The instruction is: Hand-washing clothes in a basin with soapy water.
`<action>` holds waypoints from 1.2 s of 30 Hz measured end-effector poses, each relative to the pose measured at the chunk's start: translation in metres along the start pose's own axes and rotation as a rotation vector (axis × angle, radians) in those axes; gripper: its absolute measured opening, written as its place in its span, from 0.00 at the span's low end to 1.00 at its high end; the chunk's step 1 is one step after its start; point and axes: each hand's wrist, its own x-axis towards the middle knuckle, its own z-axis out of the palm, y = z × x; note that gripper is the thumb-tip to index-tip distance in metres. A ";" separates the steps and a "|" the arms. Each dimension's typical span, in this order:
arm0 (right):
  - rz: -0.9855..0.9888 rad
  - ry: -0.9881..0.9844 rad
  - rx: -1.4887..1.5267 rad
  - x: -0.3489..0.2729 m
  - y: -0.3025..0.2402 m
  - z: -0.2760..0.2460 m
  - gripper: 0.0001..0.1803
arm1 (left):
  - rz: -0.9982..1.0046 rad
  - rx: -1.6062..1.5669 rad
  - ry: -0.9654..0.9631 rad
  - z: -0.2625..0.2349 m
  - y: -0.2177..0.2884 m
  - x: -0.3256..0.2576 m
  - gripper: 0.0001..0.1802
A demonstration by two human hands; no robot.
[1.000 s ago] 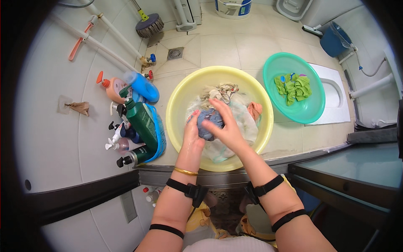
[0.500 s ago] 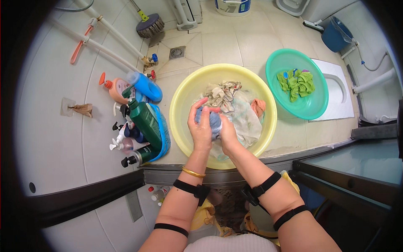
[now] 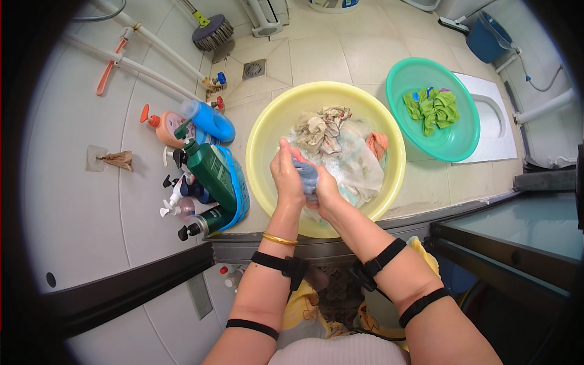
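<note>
1. Fingers of the left hand (image 3: pixel 286 176) curl closed around a small blue cloth (image 3: pixel 306 176), thumb side up; the right hand (image 3: pixel 324 193) clasps the same cloth from the other side, so both hands press together over it.
2. That cloth sits above the near part of a yellow basin (image 3: pixel 263 143), over wet pale laundry (image 3: pixel 356 164) and a beige crumpled piece (image 3: pixel 319 128) toward the basin's far edge; an orange bit (image 3: pixel 378 145) lies by its right wall.
3. A gold bangle (image 3: pixel 279 239) rings the left wrist, and black straps (image 3: pixel 286 266) band both forearms.
4. Left of the basin, a blue basket (image 3: pixel 238 188) holds a dark green bottle (image 3: pixel 210 173), with a blue bottle (image 3: pixel 210 118) behind it.
5. To the right, apart from the yellow one, a teal basin (image 3: pixel 456 137) carries green cloths (image 3: pixel 433 108).
</note>
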 end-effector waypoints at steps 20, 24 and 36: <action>-0.909 0.053 -0.628 0.018 0.012 -0.016 0.36 | -0.434 -0.413 0.128 -0.042 0.002 0.016 0.25; -0.425 -0.191 -0.524 -0.012 -0.026 -0.031 0.34 | -0.530 -0.315 -0.109 -0.037 0.038 -0.002 0.41; -0.647 -0.084 0.014 -0.039 -0.111 -0.084 0.31 | -0.433 0.284 -0.203 -0.042 0.016 -0.015 0.29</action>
